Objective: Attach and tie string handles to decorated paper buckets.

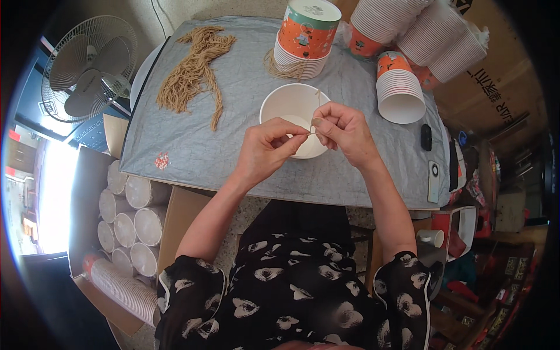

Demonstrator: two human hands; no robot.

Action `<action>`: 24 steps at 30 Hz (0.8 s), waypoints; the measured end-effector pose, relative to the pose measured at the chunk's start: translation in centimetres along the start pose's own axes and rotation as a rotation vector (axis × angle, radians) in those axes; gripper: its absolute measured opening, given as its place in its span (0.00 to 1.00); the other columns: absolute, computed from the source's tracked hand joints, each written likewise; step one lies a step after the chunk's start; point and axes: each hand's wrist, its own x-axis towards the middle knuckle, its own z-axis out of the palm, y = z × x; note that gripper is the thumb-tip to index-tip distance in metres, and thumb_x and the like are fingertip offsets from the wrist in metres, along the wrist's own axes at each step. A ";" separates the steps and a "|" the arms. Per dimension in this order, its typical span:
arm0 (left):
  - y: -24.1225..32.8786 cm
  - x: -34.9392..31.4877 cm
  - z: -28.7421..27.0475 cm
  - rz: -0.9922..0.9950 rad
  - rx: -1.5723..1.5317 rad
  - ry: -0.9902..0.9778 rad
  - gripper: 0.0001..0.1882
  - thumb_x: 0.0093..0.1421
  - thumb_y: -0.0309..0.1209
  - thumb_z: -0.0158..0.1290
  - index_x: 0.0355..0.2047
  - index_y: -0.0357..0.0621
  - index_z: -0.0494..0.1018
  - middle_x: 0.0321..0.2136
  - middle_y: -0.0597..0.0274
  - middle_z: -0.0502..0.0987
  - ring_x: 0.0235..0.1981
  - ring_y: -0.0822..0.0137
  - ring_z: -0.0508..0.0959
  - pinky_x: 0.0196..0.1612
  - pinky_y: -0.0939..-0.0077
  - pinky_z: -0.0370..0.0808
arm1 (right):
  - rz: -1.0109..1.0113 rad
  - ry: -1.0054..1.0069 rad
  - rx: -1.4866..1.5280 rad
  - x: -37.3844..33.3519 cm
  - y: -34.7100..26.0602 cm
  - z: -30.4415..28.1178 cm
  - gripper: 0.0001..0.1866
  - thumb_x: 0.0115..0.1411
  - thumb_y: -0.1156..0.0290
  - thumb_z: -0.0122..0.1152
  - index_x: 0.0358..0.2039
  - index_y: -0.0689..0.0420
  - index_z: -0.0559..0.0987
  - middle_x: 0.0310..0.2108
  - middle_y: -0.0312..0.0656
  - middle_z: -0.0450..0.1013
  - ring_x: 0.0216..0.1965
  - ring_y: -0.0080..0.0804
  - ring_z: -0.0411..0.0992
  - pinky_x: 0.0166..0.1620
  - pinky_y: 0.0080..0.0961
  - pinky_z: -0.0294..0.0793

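A thin tan string (311, 133) is pinched between the fingertips of both my hands, above a large white paper bucket (281, 106). My left hand (269, 149) is closed on it from the left, thumb against forefinger. From the right, my right hand (349, 135) grips it the same way and covers part of the bucket's right rim. A bit of tan string also shows at the rim just above the right hand; whether it is fixed to the bucket, I cannot tell. The bucket stands upright on the grey table cover (233, 146), its inside plain white.
A bundle of tan strings (195, 70) lies at the far left. Behind the bucket stands an orange and green bucket stack (304, 44), loose string at its foot. More bucket stacks (399, 87) fill the far right. A phone (433, 181) lies near the right edge; an open carton (181, 224) stands below left.
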 end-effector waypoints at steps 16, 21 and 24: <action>-0.2 -0.8 1.9 0.369 0.299 0.239 0.09 0.58 0.19 0.62 0.39 0.40 0.80 0.32 0.61 0.82 0.29 0.72 0.83 0.29 0.80 0.80 | 0.138 0.061 0.125 -0.3 1.2 0.9 0.07 0.65 0.71 0.62 0.31 0.60 0.79 0.18 0.34 0.74 0.16 0.14 0.67 0.17 0.12 0.59; -0.4 -1.0 1.2 0.310 0.286 0.192 0.08 0.59 0.19 0.61 0.40 0.39 0.79 0.33 0.63 0.82 0.31 0.73 0.83 0.31 0.80 0.81 | 0.123 0.079 0.064 -0.4 0.6 1.0 0.08 0.67 0.70 0.59 0.40 0.61 0.80 0.21 0.34 0.74 0.18 0.13 0.67 0.20 0.12 0.63; 0.9 -1.1 0.5 -0.171 -0.265 0.161 0.08 0.64 0.24 0.59 0.42 0.33 0.77 0.34 0.60 0.83 0.33 0.72 0.83 0.36 0.82 0.80 | 0.008 0.141 0.018 -1.3 0.5 1.1 0.06 0.64 0.72 0.61 0.40 0.60 0.80 0.26 0.33 0.76 0.22 0.14 0.68 0.24 0.14 0.66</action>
